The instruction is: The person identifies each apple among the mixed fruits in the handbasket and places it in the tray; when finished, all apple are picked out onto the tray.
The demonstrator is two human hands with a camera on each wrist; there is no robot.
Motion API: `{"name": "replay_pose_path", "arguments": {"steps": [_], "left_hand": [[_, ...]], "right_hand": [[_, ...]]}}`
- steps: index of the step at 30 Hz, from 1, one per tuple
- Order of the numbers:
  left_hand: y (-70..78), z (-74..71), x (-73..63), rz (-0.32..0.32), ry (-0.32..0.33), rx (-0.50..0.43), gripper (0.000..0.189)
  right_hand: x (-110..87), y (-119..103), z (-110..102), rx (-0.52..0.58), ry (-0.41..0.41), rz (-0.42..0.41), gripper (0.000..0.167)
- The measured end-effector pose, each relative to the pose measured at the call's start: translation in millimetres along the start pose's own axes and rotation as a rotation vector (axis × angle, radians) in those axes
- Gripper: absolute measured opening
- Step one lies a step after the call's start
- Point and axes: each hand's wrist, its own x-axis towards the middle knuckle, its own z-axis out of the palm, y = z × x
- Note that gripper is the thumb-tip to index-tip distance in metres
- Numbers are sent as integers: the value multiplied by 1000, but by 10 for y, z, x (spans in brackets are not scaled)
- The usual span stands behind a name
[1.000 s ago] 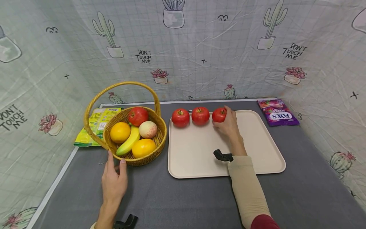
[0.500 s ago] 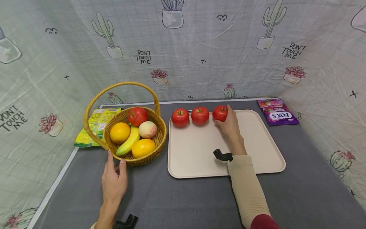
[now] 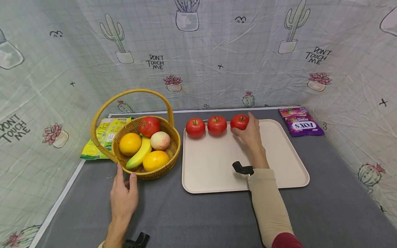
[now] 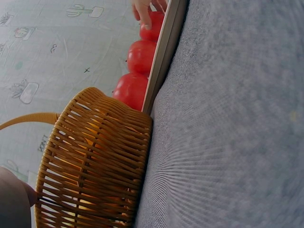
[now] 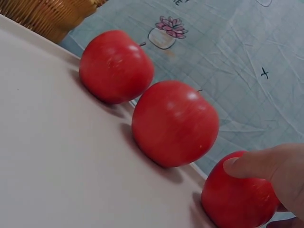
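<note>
While the person's right hand (image 3: 252,136) reaches over the tray (image 3: 211,162), its thumb and fingers grasp the right-hand apple (image 3: 238,121) at the tray's far edge, a little left of the middle of that edge. The apple lies to the far left of the palm: the thumb presses on its near side, and the index finger goes round the tray's right-hand side of it. Being nearly round, the apple shows no clear long axis, while the tray's own runs from side to side. Whether the apple bears fully on the tray is hard to tell.

Along the same far edge, the middle apple (image 3: 217,125) sits just left of the held one with a gap between them, and the left apple (image 3: 195,127) sits at the tray's far left corner. The right hand is plainly nearer to all three.

Well apart from them, the left hand (image 3: 124,198) is off the tray's left side, its fingers fairly straight and resting against the near rim of the basket (image 3: 177,150) without clenching. That basket, with fruit in it, stands just beside the tray's left edge.
</note>
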Motion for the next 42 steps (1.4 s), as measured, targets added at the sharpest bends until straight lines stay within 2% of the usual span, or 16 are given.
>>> {"name": "replay_pose_path", "arguments": {"steps": [14, 42], "left_hand": [[-9, -4, 0, 7, 2, -5, 69], [-24, -1, 0, 15, 5, -11, 69]], "right_hand": [[9, -94, -76, 15, 37, -11, 85], [-49, -243, -180, 65, 60, -62, 80]]}}
